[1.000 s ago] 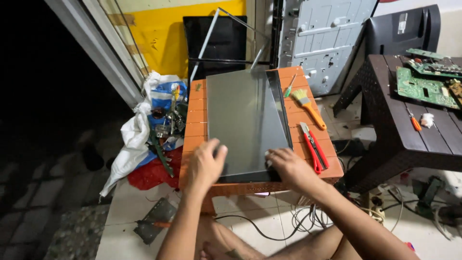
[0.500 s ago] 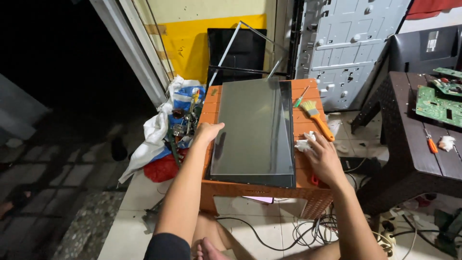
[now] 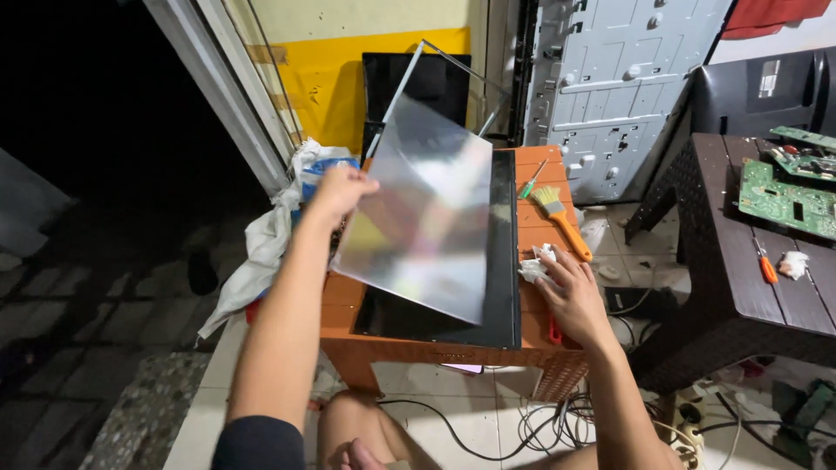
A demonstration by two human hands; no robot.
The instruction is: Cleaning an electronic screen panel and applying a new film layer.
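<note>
Our left hand (image 3: pixel 341 190) grips the shiny sheet (image 3: pixel 418 213), tilted above the screen (image 3: pixel 488 305); right hand (image 3: pixel 568 292) rests open beside the screen.

Your left hand (image 3: pixel 341 193) lifts a glossy sheet (image 3: pixel 422 213) off the dark panel (image 3: pixel 501 261); your right hand (image 3: pixel 570 292) rests on the orange worktop (image 3: pixel 540 344) beside a brush (image 3: pixel 562 218).

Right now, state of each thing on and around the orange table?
Shiny sheet: lifted, tilted, left edge pinched by left hand.
Dark panel: flat on orange table, partly uncovered.
Right hand: flat on the table beside a crumpled white wipe, holding nothing.
Paintbrush: lying loose.
Green screwdriver: lying loose.
Circuit boards: bare, on dark side table.
</note>
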